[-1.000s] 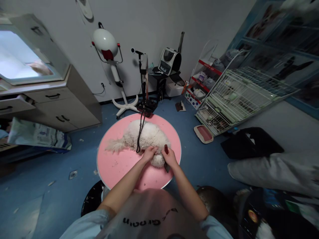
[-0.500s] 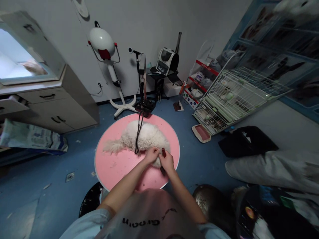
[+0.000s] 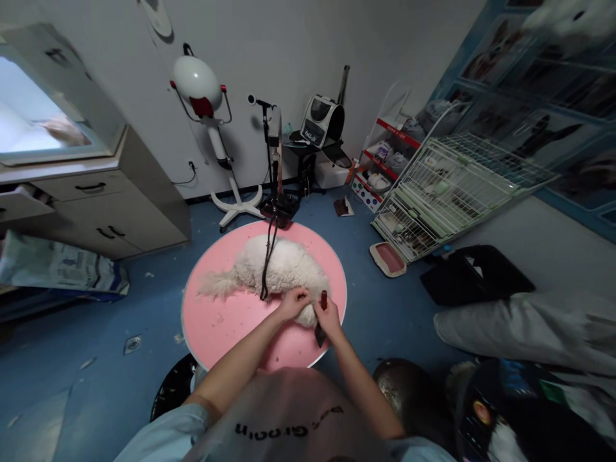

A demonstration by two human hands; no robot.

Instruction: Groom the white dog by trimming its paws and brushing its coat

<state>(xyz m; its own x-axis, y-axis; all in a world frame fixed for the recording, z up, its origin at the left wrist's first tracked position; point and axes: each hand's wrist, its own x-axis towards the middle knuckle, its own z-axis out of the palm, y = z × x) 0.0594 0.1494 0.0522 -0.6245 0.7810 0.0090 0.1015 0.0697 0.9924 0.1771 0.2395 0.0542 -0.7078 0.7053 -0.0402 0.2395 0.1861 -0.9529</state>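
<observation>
On the pink tabletop [image 3: 206, 330], right of its centre, I have both hands at the near end of a fluffy white animal [image 3: 298, 260], which lies across the middle. My right hand [image 3: 328, 316] is closed around a dark-red-handled tool [image 3: 324, 298], its dark flat end angled down towards the tabletop's near right edge. My left hand [image 3: 294, 303] has its fingers curled against the coat; from this distance I can't tell whether they pinch any fur.

Judging by the loose tufts [image 3: 220, 317] scattered on the tabletop's left part, some hair is already off. With the tool in hand and the hands at the coat, I take the work to be midway. How much coat is left to go over I can't tell: it looks curly along the body and shaggy at the tabletop's left. A black loop [image 3: 265, 276] hangs over the animal.

As for containers, left of the tabletop a lit box [image 3: 103, 96] has something furry inside, above an open drawer [image 3: 24, 202]. Behind the tabletop sits a pet carrier [image 3: 312, 131], its inside too dark to read. To the tabletop's right, a rack [image 3: 398, 132] holds bagged items, and the wire cage [image 3: 443, 186] has contents I can't make out
</observation>
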